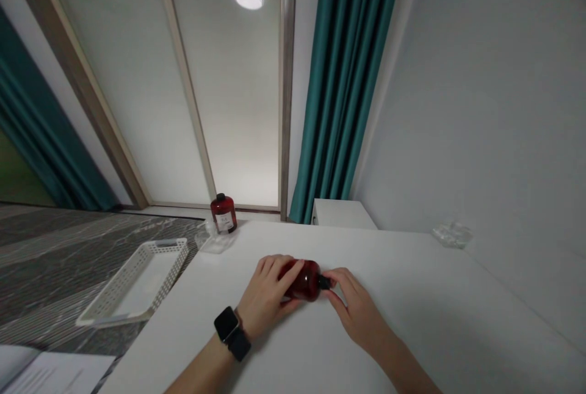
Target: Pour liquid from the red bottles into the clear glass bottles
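Note:
A dark red bottle point(307, 281) lies on its side above the white table point(394, 333), its neck pointing right. My left hand point(272, 287), with a black watch on the wrist, is closed around the bottle's body. The fingertips of my right hand point(354, 305) pinch the black cap point(324, 282) at the neck. Whether the cap is loose or tight cannot be made out. Further back, at the table's far left corner, a second red bottle point(224, 215) with a black cap and a white label stands upright.
Clear plastic wrap point(215, 242) lies beside the standing bottle, and more crumpled clear plastic point(452, 234) is at the far right edge. A white perforated basket point(137, 284) sits left of the table. Printed pages point(68, 372) are at lower left. Behind the table is a white cabinet point(343, 214).

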`<state>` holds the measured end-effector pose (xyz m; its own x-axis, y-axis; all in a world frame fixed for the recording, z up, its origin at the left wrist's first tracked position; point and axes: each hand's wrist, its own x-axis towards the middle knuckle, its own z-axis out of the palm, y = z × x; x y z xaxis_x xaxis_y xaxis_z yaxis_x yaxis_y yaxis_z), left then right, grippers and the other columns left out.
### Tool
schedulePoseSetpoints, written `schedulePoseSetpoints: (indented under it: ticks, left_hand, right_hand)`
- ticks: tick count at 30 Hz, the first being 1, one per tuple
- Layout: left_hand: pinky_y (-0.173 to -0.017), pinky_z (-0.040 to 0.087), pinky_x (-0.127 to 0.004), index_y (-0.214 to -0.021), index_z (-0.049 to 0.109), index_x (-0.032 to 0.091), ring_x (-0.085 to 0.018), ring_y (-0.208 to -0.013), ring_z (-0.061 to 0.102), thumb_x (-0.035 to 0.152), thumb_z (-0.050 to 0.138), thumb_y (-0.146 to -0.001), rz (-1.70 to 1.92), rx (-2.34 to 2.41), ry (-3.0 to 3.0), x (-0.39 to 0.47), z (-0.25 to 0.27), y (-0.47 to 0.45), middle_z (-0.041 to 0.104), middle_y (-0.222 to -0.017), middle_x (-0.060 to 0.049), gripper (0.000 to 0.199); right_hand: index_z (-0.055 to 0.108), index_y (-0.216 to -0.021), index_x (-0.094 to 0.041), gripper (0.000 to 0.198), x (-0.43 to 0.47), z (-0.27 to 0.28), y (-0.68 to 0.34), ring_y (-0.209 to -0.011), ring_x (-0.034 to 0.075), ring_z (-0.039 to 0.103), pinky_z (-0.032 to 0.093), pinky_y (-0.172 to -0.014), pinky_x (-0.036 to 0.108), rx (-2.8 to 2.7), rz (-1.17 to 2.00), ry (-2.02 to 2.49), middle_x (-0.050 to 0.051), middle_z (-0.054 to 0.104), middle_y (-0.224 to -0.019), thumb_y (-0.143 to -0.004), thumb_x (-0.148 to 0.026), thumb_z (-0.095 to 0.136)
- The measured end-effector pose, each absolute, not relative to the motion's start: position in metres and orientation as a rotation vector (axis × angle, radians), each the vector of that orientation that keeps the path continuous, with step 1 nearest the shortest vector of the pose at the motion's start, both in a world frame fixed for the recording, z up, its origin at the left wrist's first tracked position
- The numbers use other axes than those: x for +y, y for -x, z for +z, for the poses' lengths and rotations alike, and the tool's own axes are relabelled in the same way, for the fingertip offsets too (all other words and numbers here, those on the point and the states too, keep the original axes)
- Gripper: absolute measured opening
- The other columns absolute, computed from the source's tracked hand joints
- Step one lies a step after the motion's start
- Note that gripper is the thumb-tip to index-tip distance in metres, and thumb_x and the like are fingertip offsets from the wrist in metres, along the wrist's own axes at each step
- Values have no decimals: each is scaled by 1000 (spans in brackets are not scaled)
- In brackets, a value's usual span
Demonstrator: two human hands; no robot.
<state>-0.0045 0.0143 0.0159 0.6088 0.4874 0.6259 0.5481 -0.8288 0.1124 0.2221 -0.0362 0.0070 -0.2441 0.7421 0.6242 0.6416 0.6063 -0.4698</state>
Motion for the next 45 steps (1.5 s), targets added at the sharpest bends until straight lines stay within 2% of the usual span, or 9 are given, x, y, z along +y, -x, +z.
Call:
schedulePoseSetpoints:
  ticks: [7, 12, 16, 23, 28, 34, 37, 40, 45]
  left_hand:
    - [-93, 46, -52, -141, 44, 19, -33, -108, 54, 17, 74, -78, -998, -895, 2620, 8, 10, -2, 60, -124, -16, 70]
    - [-93, 51, -48, -143, 41, 22, -31, -112, 55, 22, 78, -73, -1104, -907, 2865, 13, 12, 5, 58, -123, -14, 79]
    - [-90, 54, -45, -143, 41, 23, -29, -108, 59, 21, 78, -75, -1123, -869, 2919, 15, 9, 6, 58, -123, -14, 77]
    - [-86, 55, -48, -139, 42, 17, -33, -105, 59, 19, 76, -78, -1042, -908, 2725, 9, 1, -6, 60, -119, -18, 71]
    - [-90, 53, -50, -140, 42, 18, -33, -108, 58, 19, 76, -76, -1085, -930, 2767, 7, 5, -5, 60, -122, -17, 72]
    - [-98, 47, -49, -136, 48, 21, -31, -117, 57, 26, 78, -74, -1644, -1358, 2903, 11, 17, 0, 59, -130, -13, 69]
    - [-91, 50, -43, -134, 50, 18, -29, -109, 62, 37, 74, -80, -1987, -1536, 3017, 17, 18, 1, 63, -129, -13, 63]
    - [-87, 50, -41, -134, 49, 14, -29, -105, 63, 49, 73, -80, -2206, -1508, 3171, 20, 18, 0, 64, -127, -16, 68]
    - [-99, 47, -48, -131, 48, 16, -32, -118, 58, 54, 71, -83, -2457, -1347, 3326, 16, 19, -1, 61, -131, -16, 66]
  right_hand:
    - [55, -116, -22, 19, -35, 1, -220, -80, 20, 62, 54, -75, 31, -1866, 149, 1166, 6, 65, -95, -98, -21, 48]
    - [56, -113, -22, 18, -36, 8, -220, -80, 20, 61, 53, -74, 31, -1905, 221, 1151, 5, 63, -92, -97, -19, 49]
    - [58, -111, -22, 18, -38, 12, -222, -78, 20, 61, 53, -73, 31, -1938, 277, 1170, 4, 63, -89, -95, -18, 49]
    - [59, -107, -21, 14, -38, 9, -220, -74, 19, 61, 52, -69, 30, -1859, 284, 1206, 4, 66, -88, -96, -22, 50]
    - [59, -105, -22, 14, -36, 9, -216, -68, 17, 59, 50, -64, 28, -1791, 223, 1198, 2, 62, -79, -95, -25, 52]
    - [54, -108, -22, 15, -34, 7, -221, -67, 17, 57, 50, -65, 28, -1680, 124, 1211, 0, 60, -76, -93, -25, 51]
    - [56, -114, -23, 22, -35, 5, -217, -81, 19, 61, 52, -73, 31, -1770, 223, 1159, 5, 65, -91, -93, -22, 50]
    - [53, -125, -23, 34, -38, 1, -207, -96, 22, 63, 54, -83, 37, -1791, 374, 1120, 8, 65, -109, -91, -21, 52]
    - [43, -138, -24, 52, -38, -10, -199, -109, 24, 62, 52, -94, 43, -1729, 577, 1123, 11, 60, -128, -88, -22, 58]
